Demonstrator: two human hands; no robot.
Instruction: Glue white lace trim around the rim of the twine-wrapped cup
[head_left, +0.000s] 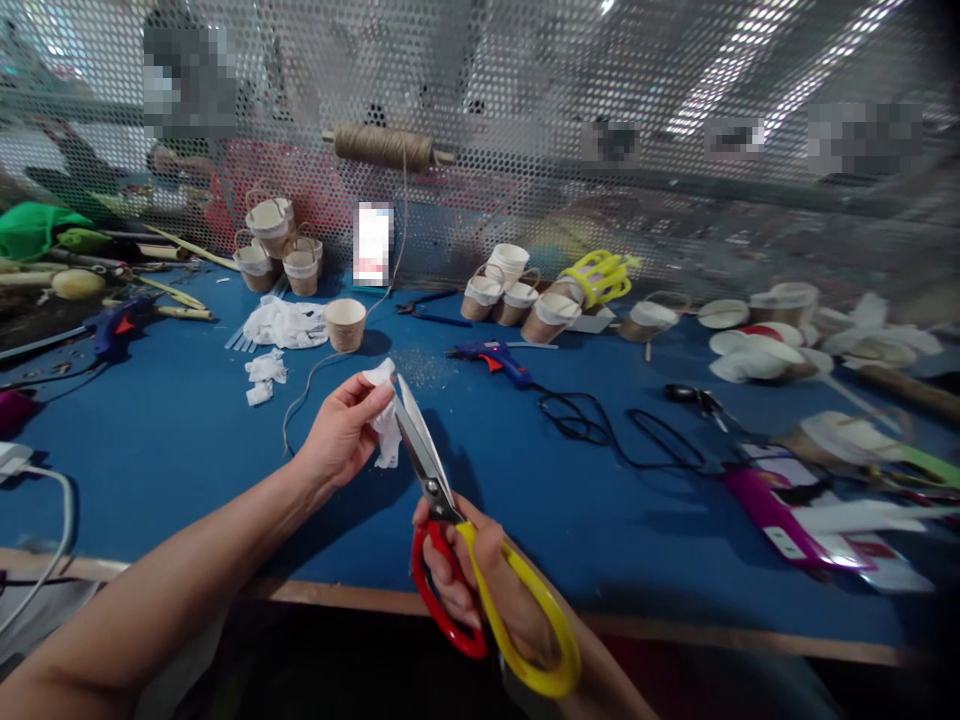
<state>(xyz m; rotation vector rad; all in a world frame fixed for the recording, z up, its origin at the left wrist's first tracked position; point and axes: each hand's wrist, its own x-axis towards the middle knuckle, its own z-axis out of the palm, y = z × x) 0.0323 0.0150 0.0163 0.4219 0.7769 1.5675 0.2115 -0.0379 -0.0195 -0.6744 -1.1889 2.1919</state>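
Note:
My left hand [341, 432] pinches a small strip of white fabric [385, 430] above the blue table [187, 440]. My right hand [480, 585] grips large scissors [442, 500] with a red and a yellow handle loop. The steel blades point up and away, and lie against the fabric strip just right of my left fingers. A paper cup [345, 323] stands on the table beyond my left hand, with a twine strand [311, 380] trailing past it.
White fabric scraps [281, 325] lie at the back left. Blue glue guns [495, 358] [116, 322], black cables [600, 420], small black scissors [701, 400], pliers [424, 305], several cup baskets [517, 290] and a twine spool [384, 146] on a mesh screen surround the work spot. A person sits behind the mesh.

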